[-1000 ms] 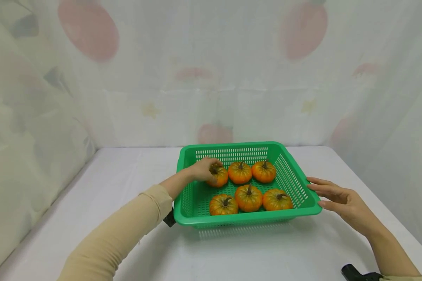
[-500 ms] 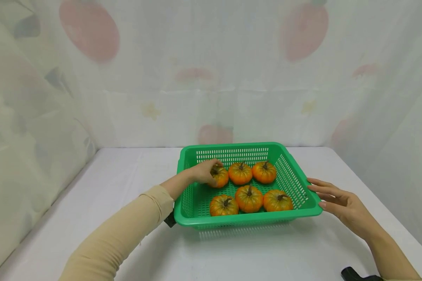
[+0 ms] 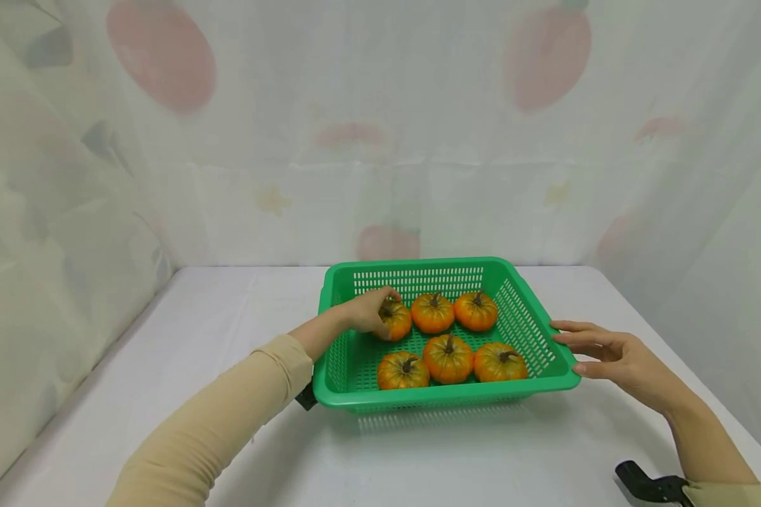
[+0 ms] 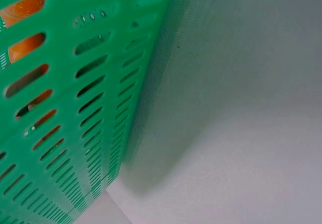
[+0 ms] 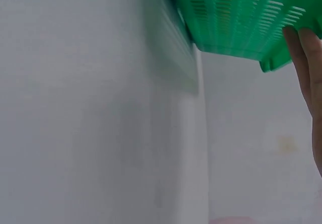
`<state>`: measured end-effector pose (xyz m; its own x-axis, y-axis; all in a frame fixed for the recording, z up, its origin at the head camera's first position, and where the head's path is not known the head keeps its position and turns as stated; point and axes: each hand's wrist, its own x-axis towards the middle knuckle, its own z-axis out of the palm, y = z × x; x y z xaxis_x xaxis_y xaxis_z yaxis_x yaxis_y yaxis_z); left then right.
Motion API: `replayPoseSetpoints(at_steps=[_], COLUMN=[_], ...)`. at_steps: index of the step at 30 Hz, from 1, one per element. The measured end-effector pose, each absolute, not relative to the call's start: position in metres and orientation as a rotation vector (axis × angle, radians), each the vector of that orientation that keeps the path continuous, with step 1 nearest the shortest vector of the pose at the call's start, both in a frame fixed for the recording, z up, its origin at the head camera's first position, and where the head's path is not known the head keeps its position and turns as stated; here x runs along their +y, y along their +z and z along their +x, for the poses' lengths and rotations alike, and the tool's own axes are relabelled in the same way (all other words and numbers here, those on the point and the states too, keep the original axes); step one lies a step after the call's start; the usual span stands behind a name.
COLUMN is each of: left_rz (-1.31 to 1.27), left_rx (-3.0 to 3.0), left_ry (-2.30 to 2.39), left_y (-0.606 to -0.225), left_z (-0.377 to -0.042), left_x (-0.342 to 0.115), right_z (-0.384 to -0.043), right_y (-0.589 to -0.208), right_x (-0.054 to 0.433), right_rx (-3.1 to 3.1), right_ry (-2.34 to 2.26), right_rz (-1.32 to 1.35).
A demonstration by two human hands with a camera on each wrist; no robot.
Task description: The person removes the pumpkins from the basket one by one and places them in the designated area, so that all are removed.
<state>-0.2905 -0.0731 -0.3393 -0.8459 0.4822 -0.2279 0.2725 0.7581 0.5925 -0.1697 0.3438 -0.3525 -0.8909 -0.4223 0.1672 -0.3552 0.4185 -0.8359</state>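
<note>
A green plastic basket (image 3: 444,396) with slotted walls holds several small orange pumpkins (image 3: 447,358) in two rows. Reaching over its left side, my left hand (image 3: 363,312) curls its fingers and thumb round the back-left pumpkin (image 3: 399,321), covering part of it. On the other side, my right hand (image 3: 630,365) touches the basket's right rim with loosely extended fingertips, the thumb near the front corner. Two of its fingers (image 5: 308,65) show against the wall in the right wrist view. The left wrist view has the slotted wall (image 4: 65,103) close up, orange showing through; the left hand is hidden there.
The basket stands on a table with a white cover (image 3: 241,303). A pale curtain with faded red prints (image 3: 387,197) hangs behind and along both sides. A black wrist mount (image 3: 650,486) is at the right sleeve.
Very little differs. My right wrist has lifted slightly while its fingertips stay at the rim. The left hand keeps the same hold on the pumpkin.
</note>
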Motion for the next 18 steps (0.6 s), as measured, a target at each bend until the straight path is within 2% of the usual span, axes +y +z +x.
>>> replayPoseSetpoints(at_steps=[18], left_rz=[0.601], left_rx=[2.549], left_ry=[0.716], left_y=[-0.338], left_z=[-0.290], left_x=[-0.075], right_z=[-0.182], right_y=[-0.339], right_x=[0.350], right_rx=[2.481], right_ry=[-1.386], right_rz=[-0.780])
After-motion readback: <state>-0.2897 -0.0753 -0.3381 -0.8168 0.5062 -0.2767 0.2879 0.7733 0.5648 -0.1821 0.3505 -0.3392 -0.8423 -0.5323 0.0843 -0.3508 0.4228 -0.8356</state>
